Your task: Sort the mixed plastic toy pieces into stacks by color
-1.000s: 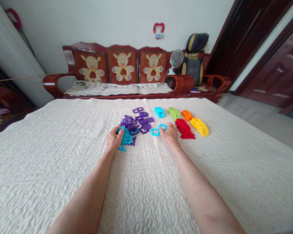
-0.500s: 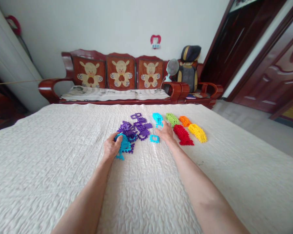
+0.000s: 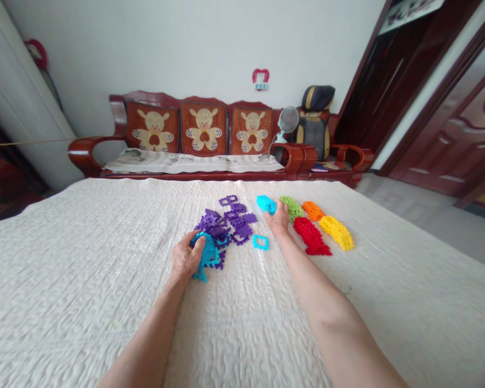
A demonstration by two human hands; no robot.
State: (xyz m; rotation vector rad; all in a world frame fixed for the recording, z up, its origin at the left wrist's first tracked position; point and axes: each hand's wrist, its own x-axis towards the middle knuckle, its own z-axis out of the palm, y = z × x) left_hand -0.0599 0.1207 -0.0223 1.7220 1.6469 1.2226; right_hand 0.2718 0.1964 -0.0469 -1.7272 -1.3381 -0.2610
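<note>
My left hand (image 3: 187, 255) is closed around a bunch of light blue interlocking toy tiles (image 3: 208, 251), thumb on top, at the near edge of a heap of purple tiles (image 3: 241, 233). Toothed edges and square cut-outs show on many of these flat plastic tiles. Farther out, my right hand (image 3: 279, 216) has its fingers closed at the near right side of a small light blue pile (image 3: 265, 203). Its fingertips are partly hidden there, with blue plastic against them. A single blue square frame tile (image 3: 261, 242) lies on the cloth between my hands.
Right of my right hand lie sorted piles: green (image 3: 291, 208), red (image 3: 310, 236), orange (image 3: 313, 210) and yellow (image 3: 337, 233). A pale quilted cover (image 3: 234, 334) lies under everything. Beyond its far edge stand a wooden sofa (image 3: 89, 152) with bear cushions and a small fan (image 3: 288, 119).
My right hand has brought a blue tile forward against the blue pile. The left hand keeps its hold on the blue tiles. The whole view has shifted slightly as the head tilted up.
</note>
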